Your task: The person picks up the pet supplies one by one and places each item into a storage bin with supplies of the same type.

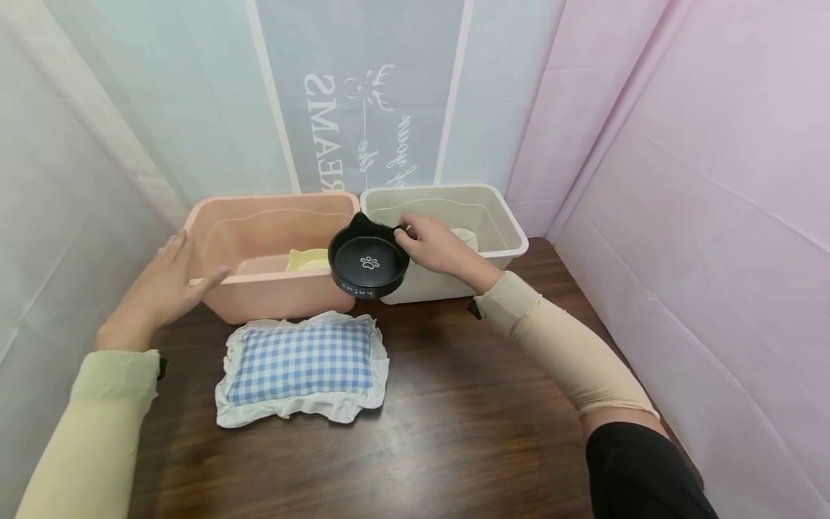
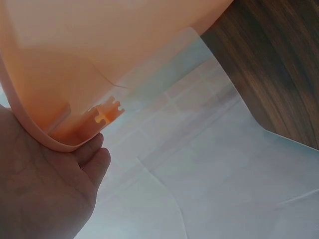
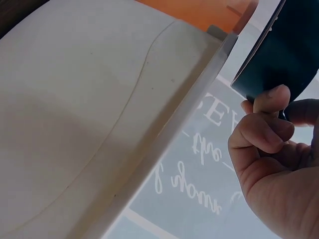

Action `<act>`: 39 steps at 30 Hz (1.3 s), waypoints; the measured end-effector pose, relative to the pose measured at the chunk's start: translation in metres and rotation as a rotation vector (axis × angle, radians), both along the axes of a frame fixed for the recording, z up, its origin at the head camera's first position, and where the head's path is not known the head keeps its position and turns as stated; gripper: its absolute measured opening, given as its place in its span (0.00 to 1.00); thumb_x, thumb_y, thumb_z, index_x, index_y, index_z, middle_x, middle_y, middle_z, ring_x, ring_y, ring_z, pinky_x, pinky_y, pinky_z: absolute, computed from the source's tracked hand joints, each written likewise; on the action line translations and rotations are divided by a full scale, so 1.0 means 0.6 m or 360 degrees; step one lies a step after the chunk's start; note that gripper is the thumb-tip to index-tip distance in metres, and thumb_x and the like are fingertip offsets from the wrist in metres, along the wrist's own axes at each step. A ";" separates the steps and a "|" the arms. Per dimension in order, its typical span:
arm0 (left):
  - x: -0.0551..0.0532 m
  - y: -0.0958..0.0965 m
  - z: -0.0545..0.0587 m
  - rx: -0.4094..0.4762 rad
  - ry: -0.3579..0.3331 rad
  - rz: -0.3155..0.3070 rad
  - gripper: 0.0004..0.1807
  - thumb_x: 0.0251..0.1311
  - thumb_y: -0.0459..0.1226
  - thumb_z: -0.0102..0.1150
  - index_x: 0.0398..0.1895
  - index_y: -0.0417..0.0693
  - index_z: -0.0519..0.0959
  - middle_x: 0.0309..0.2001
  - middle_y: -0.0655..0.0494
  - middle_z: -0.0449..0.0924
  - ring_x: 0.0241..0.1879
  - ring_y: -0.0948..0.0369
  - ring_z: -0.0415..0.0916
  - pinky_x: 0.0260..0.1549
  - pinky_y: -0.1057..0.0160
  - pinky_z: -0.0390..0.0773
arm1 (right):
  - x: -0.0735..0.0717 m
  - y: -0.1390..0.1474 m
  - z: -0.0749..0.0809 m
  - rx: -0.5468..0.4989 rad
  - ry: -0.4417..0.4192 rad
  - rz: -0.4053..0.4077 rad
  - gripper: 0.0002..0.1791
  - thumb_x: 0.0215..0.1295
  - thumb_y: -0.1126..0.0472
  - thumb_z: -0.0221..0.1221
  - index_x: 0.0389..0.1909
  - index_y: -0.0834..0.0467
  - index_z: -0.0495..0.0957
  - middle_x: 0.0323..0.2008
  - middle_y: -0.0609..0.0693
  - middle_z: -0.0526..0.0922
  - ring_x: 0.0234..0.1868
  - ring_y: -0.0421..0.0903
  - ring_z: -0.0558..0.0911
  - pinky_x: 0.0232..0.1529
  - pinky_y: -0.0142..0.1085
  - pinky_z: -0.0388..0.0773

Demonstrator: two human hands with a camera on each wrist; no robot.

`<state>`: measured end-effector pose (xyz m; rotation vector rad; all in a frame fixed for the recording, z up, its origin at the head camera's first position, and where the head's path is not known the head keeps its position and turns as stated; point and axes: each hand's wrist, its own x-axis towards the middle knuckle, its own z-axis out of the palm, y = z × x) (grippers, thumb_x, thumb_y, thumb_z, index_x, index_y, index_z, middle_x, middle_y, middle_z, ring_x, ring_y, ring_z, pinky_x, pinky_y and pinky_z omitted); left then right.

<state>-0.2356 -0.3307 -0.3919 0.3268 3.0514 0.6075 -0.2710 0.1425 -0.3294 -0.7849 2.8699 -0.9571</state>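
Observation:
My right hand [image 1: 428, 244] pinches the ear-shaped edge of a black pet bowl [image 1: 367, 263], tilted so its white paw print faces me. The bowl is held up in front of where the peach bin [image 1: 279, 287] and the white bin [image 1: 447, 193] meet. In the right wrist view, thumb and fingers close on the bowl's dark side [image 3: 279, 59]. My left hand [image 1: 158, 281] rests against the left rim of the peach bin, fingers fairly straight and thumb spread. Inside that bin a yellow eared dish [image 1: 308, 259] is partly visible.
A blue-checked pillow [image 1: 301, 362] with a white frill lies on the dark wooden table [image 1: 454, 432] before the peach bin. Something pale [image 1: 465, 238] is partly seen in the white bin. Cloth walls [image 1: 700, 216] enclose the table at the back and sides.

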 end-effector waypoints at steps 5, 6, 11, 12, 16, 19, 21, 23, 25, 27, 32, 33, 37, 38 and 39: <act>0.001 0.001 -0.002 0.0000 -0.0009 -0.0007 0.58 0.80 0.64 0.43 0.84 0.33 0.28 0.85 0.32 0.21 0.83 0.31 0.23 0.80 0.30 0.34 | -0.005 -0.008 0.000 -0.0009 -0.0006 -0.0013 0.12 0.85 0.57 0.50 0.44 0.59 0.78 0.26 0.50 0.82 0.25 0.45 0.77 0.28 0.36 0.72; 0.001 0.001 -0.002 0.0001 -0.0010 -0.0007 0.57 0.80 0.64 0.43 0.84 0.33 0.28 0.85 0.32 0.21 0.83 0.31 0.22 0.80 0.30 0.33 | -0.007 -0.010 -0.001 -0.0018 -0.0012 -0.0012 0.12 0.85 0.57 0.50 0.44 0.59 0.77 0.26 0.50 0.82 0.25 0.45 0.77 0.28 0.36 0.72; 0.000 0.000 -0.003 -0.0001 0.0007 -0.0009 0.57 0.80 0.64 0.44 0.85 0.32 0.28 0.85 0.32 0.22 0.83 0.30 0.24 0.80 0.30 0.34 | -0.014 -0.020 0.001 -0.0049 -0.0052 -0.0022 0.12 0.85 0.56 0.50 0.44 0.59 0.76 0.25 0.50 0.83 0.24 0.45 0.78 0.29 0.36 0.72; 0.000 0.000 -0.003 -0.0001 0.0010 -0.0011 0.57 0.80 0.64 0.44 0.85 0.32 0.28 0.85 0.32 0.22 0.83 0.30 0.24 0.80 0.30 0.34 | -0.015 -0.023 0.001 -0.0049 -0.0051 -0.0021 0.12 0.85 0.56 0.49 0.44 0.59 0.76 0.25 0.50 0.83 0.24 0.45 0.79 0.29 0.36 0.73; 0.001 -0.002 -0.005 0.0001 0.0013 -0.0010 0.57 0.80 0.63 0.45 0.85 0.32 0.28 0.85 0.32 0.22 0.83 0.31 0.23 0.80 0.30 0.33 | -0.021 -0.031 0.002 -0.0035 -0.0042 -0.0035 0.12 0.85 0.56 0.49 0.44 0.59 0.76 0.24 0.50 0.83 0.25 0.46 0.79 0.29 0.37 0.73; 0.002 -0.002 -0.006 0.0001 0.0020 -0.0013 0.57 0.80 0.63 0.45 0.85 0.32 0.29 0.85 0.32 0.22 0.83 0.32 0.23 0.80 0.31 0.32 | -0.025 -0.036 0.002 -0.0037 -0.0049 -0.0055 0.12 0.85 0.56 0.49 0.45 0.60 0.76 0.26 0.51 0.83 0.25 0.46 0.80 0.31 0.37 0.74; 0.001 -0.002 -0.008 0.0001 0.0026 -0.0017 0.57 0.80 0.63 0.45 0.85 0.32 0.29 0.85 0.32 0.22 0.84 0.33 0.23 0.81 0.32 0.32 | -0.028 -0.039 0.002 -0.0039 -0.0050 -0.0068 0.12 0.85 0.57 0.49 0.46 0.60 0.76 0.27 0.51 0.83 0.26 0.46 0.80 0.32 0.37 0.75; 0.001 -0.001 -0.008 0.0002 0.0032 -0.0018 0.57 0.80 0.63 0.45 0.85 0.32 0.29 0.85 0.32 0.22 0.84 0.33 0.23 0.81 0.33 0.32 | -0.031 -0.041 0.002 -0.0046 -0.0057 -0.0068 0.12 0.85 0.57 0.49 0.47 0.60 0.76 0.27 0.52 0.83 0.26 0.47 0.80 0.32 0.37 0.75; 0.000 -0.001 -0.009 0.0001 0.0035 -0.0017 0.57 0.80 0.63 0.44 0.85 0.32 0.29 0.85 0.32 0.22 0.84 0.33 0.23 0.81 0.33 0.31 | -0.033 -0.044 0.002 -0.0053 -0.0062 -0.0061 0.12 0.85 0.57 0.48 0.47 0.60 0.76 0.27 0.52 0.84 0.25 0.47 0.81 0.32 0.37 0.75; 0.000 -0.002 -0.009 0.0001 0.0038 -0.0018 0.57 0.80 0.63 0.44 0.84 0.31 0.29 0.85 0.32 0.22 0.84 0.33 0.23 0.81 0.34 0.31 | -0.035 -0.046 0.001 -0.0068 -0.0070 -0.0056 0.12 0.85 0.57 0.48 0.46 0.60 0.76 0.26 0.53 0.84 0.24 0.47 0.80 0.31 0.37 0.75; 0.000 -0.001 -0.009 0.0001 0.0054 -0.0022 0.57 0.80 0.63 0.45 0.85 0.32 0.30 0.85 0.32 0.23 0.84 0.34 0.24 0.82 0.35 0.31 | -0.039 -0.055 0.004 -0.0106 -0.0075 -0.0060 0.12 0.85 0.57 0.49 0.44 0.59 0.76 0.24 0.52 0.83 0.23 0.46 0.80 0.29 0.37 0.73; 0.000 -0.001 -0.009 0.0000 0.0056 -0.0022 0.57 0.80 0.63 0.45 0.85 0.32 0.29 0.85 0.32 0.23 0.84 0.34 0.24 0.82 0.35 0.31 | -0.039 -0.058 0.004 -0.0113 -0.0077 -0.0059 0.12 0.85 0.57 0.49 0.43 0.59 0.76 0.24 0.52 0.83 0.23 0.47 0.80 0.29 0.37 0.73; 0.000 -0.001 -0.008 0.0004 0.0058 -0.0021 0.57 0.80 0.63 0.45 0.85 0.32 0.29 0.85 0.32 0.23 0.84 0.34 0.24 0.82 0.35 0.31 | -0.042 -0.067 0.005 -0.0117 -0.0074 -0.0048 0.12 0.85 0.57 0.49 0.43 0.59 0.76 0.23 0.51 0.82 0.23 0.47 0.80 0.28 0.36 0.73; -0.001 -0.002 -0.008 0.0005 0.0057 -0.0020 0.57 0.80 0.63 0.45 0.85 0.32 0.29 0.85 0.31 0.23 0.84 0.34 0.24 0.82 0.35 0.31 | -0.044 -0.069 0.004 -0.0117 -0.0068 -0.0043 0.12 0.85 0.57 0.49 0.42 0.59 0.76 0.22 0.51 0.82 0.23 0.46 0.80 0.27 0.36 0.73; -0.001 -0.001 -0.008 0.0007 0.0058 -0.0020 0.57 0.80 0.63 0.45 0.85 0.32 0.29 0.85 0.31 0.23 0.84 0.33 0.24 0.82 0.35 0.31 | -0.044 -0.071 0.004 -0.0118 -0.0065 -0.0038 0.12 0.85 0.57 0.49 0.42 0.59 0.75 0.22 0.51 0.82 0.23 0.47 0.80 0.27 0.36 0.73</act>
